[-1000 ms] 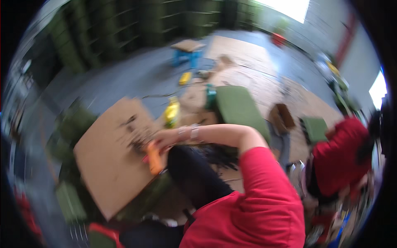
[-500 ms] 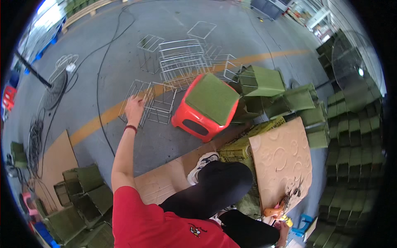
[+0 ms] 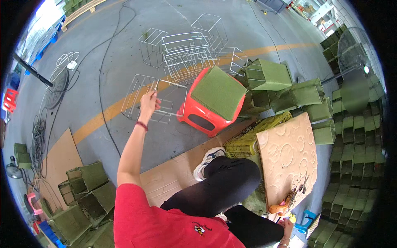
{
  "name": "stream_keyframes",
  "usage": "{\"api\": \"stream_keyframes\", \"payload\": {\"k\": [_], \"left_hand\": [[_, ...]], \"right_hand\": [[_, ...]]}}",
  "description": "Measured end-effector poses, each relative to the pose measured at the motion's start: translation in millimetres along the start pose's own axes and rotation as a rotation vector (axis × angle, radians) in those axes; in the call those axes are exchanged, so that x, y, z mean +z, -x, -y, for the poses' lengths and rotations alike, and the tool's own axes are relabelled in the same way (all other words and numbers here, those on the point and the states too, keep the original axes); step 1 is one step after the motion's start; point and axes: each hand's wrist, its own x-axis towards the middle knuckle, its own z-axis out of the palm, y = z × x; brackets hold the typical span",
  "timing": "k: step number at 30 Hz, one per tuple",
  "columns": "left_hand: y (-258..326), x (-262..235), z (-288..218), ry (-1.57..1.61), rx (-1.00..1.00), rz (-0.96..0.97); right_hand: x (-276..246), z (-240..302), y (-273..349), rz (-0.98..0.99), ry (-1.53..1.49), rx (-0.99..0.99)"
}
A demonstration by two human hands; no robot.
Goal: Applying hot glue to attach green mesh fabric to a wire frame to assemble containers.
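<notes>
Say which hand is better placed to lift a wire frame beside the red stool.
Left, probably: the left hand is at a wire frame, while the right hand is well away, near the orange tool.

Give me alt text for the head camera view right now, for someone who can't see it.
A person's left hand appears to pinch a metal wire frame beside a red stool topped with a green square piece. The right hand is near an orange tool on a cardboard sheet; green box-like pieces fill the right side.
</notes>
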Motion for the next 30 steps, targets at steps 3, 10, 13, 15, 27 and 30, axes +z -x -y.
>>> {"api": "stream_keyframes", "payload": {"k": [3, 10, 13, 15, 27, 30], "left_hand": [[60.4, -24.9, -37.5, 0.020, 0.097, 0.035], [172.6, -48.9, -160.4, 0.113, 0.310, 0.251], [195.8, -50.3, -210.8, 0.094, 0.410, 0.228], [207.0, -31.1, -240.6, 0.041, 0.528, 0.287], [292.5, 305.5, -259.2, 0.195, 0.504, 1.006], [350.2, 359.5, -255.2, 0.090, 0.509, 1.191]], "right_hand": [[5.6, 0.0, 4.6, 0.021, -0.004, -0.014], [20.6, 22.0, 32.9, -0.065, 0.303, -0.162], [33.4, 24.8, 22.9, -0.059, 0.001, -0.205], [31.7, 28.2, 18.1, -0.049, 0.113, -0.358], [62.8, 82.0, 74.2, -0.015, -0.237, -0.583], [53.5, 70.9, 80.0, 0.026, -0.307, -0.530]]}}
